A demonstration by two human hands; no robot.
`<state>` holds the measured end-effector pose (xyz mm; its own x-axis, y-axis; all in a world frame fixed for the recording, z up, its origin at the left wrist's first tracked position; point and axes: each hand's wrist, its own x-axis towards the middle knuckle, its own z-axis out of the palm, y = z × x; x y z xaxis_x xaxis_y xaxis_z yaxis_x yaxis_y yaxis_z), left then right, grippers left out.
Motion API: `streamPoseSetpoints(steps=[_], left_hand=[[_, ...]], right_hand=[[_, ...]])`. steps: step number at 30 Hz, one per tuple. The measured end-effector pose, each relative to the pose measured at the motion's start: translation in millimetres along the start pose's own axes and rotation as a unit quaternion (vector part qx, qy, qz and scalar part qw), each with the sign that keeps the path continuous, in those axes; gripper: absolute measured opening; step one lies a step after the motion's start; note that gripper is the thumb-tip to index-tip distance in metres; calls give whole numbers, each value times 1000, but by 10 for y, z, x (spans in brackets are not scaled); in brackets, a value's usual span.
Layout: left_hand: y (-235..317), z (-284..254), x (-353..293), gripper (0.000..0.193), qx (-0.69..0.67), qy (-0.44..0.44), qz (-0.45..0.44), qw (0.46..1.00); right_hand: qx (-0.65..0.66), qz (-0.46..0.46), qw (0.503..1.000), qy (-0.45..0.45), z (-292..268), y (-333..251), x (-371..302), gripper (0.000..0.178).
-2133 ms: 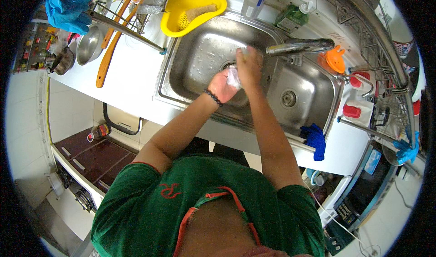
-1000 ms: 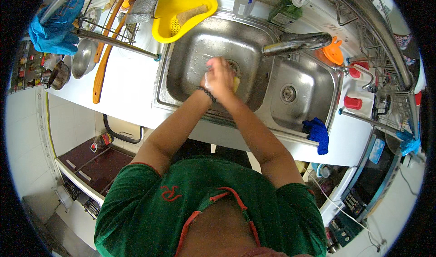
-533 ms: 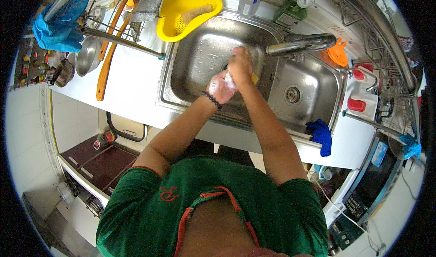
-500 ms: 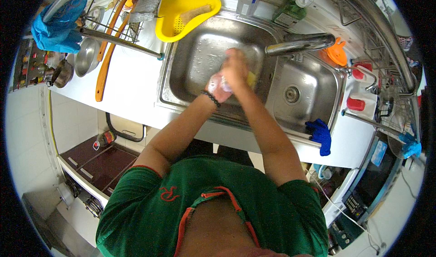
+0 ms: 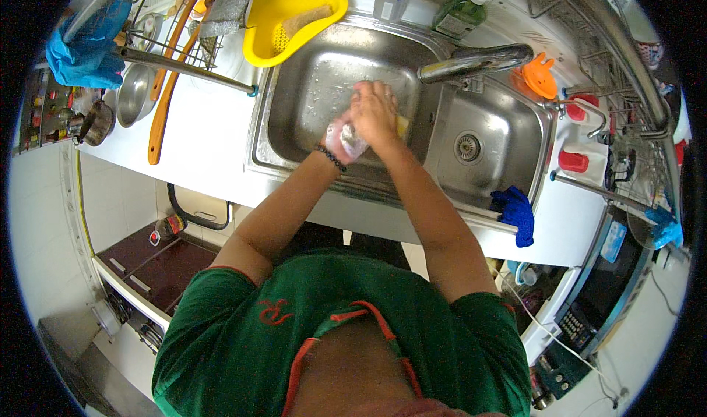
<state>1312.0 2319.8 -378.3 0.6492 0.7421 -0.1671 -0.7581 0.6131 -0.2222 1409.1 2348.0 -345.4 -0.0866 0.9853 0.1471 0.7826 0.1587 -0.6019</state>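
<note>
My right hand point(image 5: 375, 114) lies flat across my left hand point(image 5: 340, 143), its fingers stretched out and pressed on the other palm. White suds coat the left hand, which wears a dark beaded bracelet at the wrist. The right hand covers most of the left fingers; the part that shows looks stretched out. No tool shows in either hand. Both are over the larger basin of a steel sink point(image 5: 305, 133), wet with drops. A yellow piece point(image 5: 402, 125), perhaps a sponge, shows partly behind the right hand.
A yellow strainer basket point(image 5: 259, 43) hangs at the basin's far left corner. The faucet point(image 5: 479, 62) arches between the basins. A green soap bottle point(image 5: 460, 18) stands behind it. A blue cloth point(image 5: 515, 214) drapes over the small basin's near edge. Metal racks flank both sides.
My hands remain together over the basin. The right hand, blurred before, now lies flatter over the left, and more suds show on the left. The whole view has shifted slightly.
</note>
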Motion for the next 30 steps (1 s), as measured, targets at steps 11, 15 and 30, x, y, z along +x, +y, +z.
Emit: streamPoseSetpoints(steps=[11, 15, 30], left_hand=[[190, 314, -90, 35, -2, 91, 90, 992], [162, 119, -96, 45, 14, 102, 60, 993], [-217, 135, 14, 45, 114, 177, 38, 977]], right_hand=[[626, 314, 711, -62, -754, 493, -451, 33], [639, 173, 744, 87, -1267, 1415, -546, 26], [503, 308, 760, 272, -2344, 3306, 703, 27]])
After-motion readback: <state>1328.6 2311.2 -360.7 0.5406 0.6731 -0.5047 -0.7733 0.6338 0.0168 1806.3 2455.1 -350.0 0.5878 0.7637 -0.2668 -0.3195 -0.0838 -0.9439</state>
